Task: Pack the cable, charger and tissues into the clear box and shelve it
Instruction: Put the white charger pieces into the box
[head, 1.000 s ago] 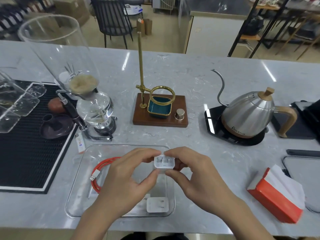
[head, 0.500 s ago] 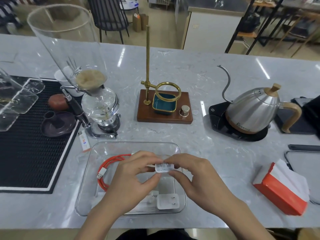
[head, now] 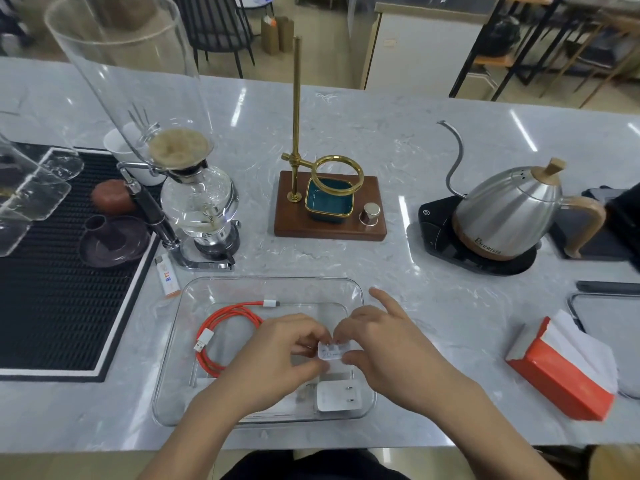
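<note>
Grey marbled stone counter (head: 398, 133), glossy. Near edge: clear rounded plastic box (head: 180, 386) holding second white charger block (head: 337, 395), prongs up, and coiled orange cable (head: 225, 322). Above box, left hand (head: 277, 355) and right hand (head: 388, 348) both pinch small white charger (head: 333, 351); right forefinger extended. Right: red-and-white tissue pack (head: 561, 368). Farther: steel gooseneck kettle (head: 509, 209).

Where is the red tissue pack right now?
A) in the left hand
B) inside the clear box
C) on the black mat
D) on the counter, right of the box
D: the tissue pack lies on the counter, right of the clear box, untouched by either hand.
</note>
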The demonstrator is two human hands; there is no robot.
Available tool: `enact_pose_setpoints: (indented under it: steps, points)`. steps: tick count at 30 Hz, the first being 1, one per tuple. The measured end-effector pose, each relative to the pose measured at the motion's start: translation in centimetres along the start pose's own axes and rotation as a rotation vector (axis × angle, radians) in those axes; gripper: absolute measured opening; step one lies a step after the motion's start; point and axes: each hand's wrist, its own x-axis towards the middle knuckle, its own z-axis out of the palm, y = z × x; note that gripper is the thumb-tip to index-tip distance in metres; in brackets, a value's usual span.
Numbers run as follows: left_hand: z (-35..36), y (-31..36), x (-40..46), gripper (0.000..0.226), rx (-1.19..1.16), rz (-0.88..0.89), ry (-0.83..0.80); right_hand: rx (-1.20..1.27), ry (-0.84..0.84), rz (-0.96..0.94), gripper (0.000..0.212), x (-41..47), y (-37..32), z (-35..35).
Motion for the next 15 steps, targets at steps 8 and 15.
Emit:
enact_pose_setpoints:
  steps: [8, 15]
  points:
    - [0.3, -0.5, 0.6, 0.029, 0.125, -0.02, -0.13, -0.116, -0.082, -0.019, 0.017, 0.9, 0.1, 1.0]
    - [0.2, -0.6, 0.4, 0.025, 0.187, -0.012, -0.164, -0.057, -0.06, -0.006, 0.021, 0.7, -0.2, 1.3]
